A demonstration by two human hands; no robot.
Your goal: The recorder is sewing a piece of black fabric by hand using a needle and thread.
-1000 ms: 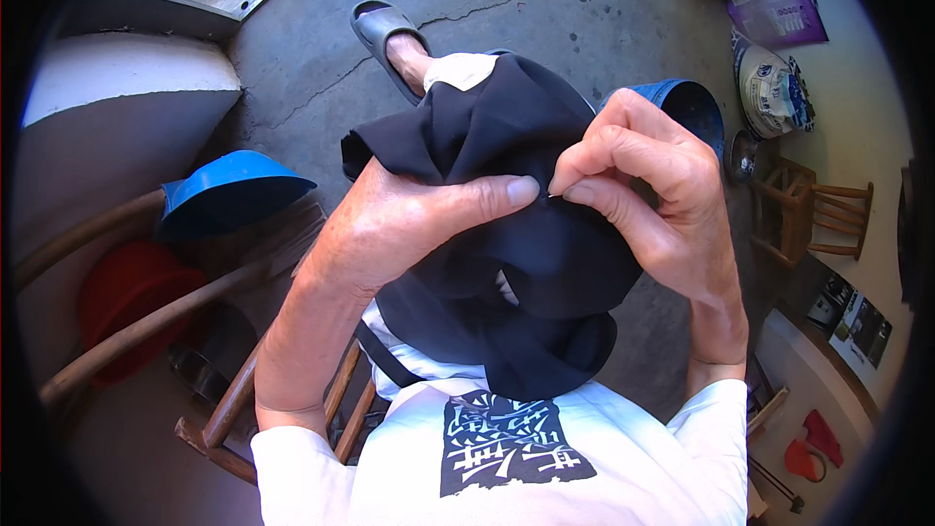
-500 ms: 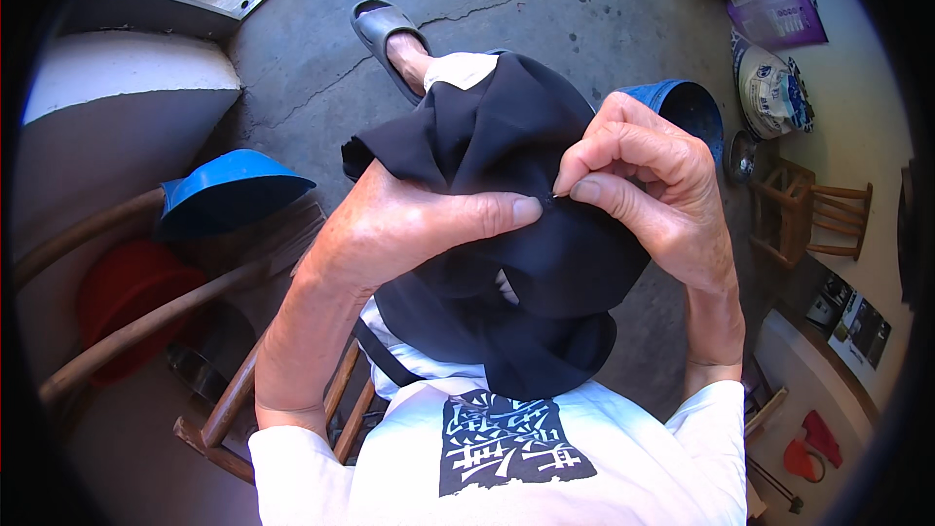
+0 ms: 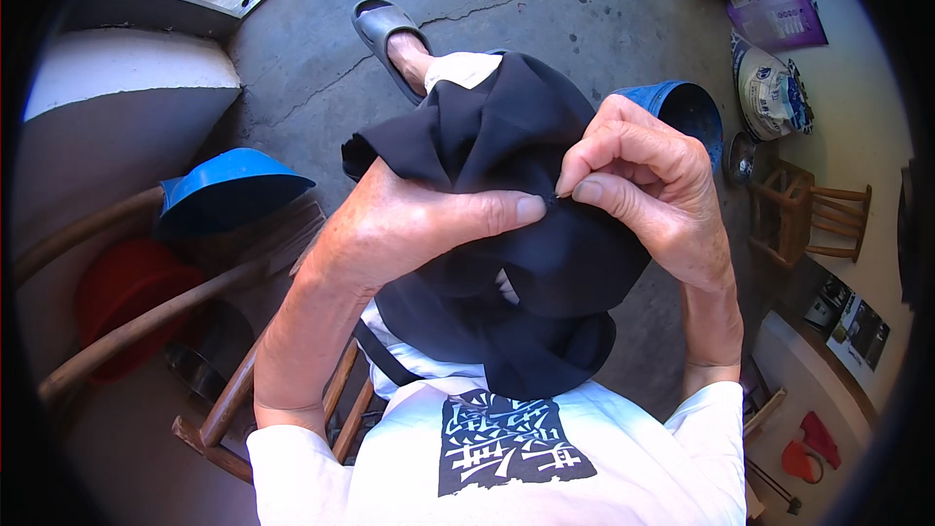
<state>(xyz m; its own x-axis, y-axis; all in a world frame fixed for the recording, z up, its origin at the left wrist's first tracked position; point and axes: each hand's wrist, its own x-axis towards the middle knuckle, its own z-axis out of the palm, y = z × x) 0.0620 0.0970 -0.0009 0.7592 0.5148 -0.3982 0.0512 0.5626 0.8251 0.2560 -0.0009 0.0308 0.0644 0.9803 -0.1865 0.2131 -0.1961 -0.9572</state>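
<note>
A large piece of black cloth [image 3: 575,263], perhaps a garment, lies bunched across my lap. My left hand [image 3: 409,219] is closed on it, the thumb lying flat on top and the other fingers hidden under the folds. Just right of that thumb, my right hand [image 3: 643,175] pinches thumb against forefinger. Between these fingertips shows a tiny, thin needle-like sliver, right at the cloth's surface; most of it is hidden by the fingers. The two thumb tips are a short gap apart.
Left of me stand wooden poles [image 3: 146,331], a blue scoop-shaped thing [image 3: 234,180] and a red basin [image 3: 127,297]. Beyond my right hand are a blue bucket [image 3: 696,117], a white sack [image 3: 765,88] and a small wooden chair [image 3: 838,219]. My sandalled foot [image 3: 394,39] rests on cracked concrete.
Both hands keep nearly the same place on the cloth. My right fingertips have shifted very slightly, and the small glint at them shows less now.
</note>
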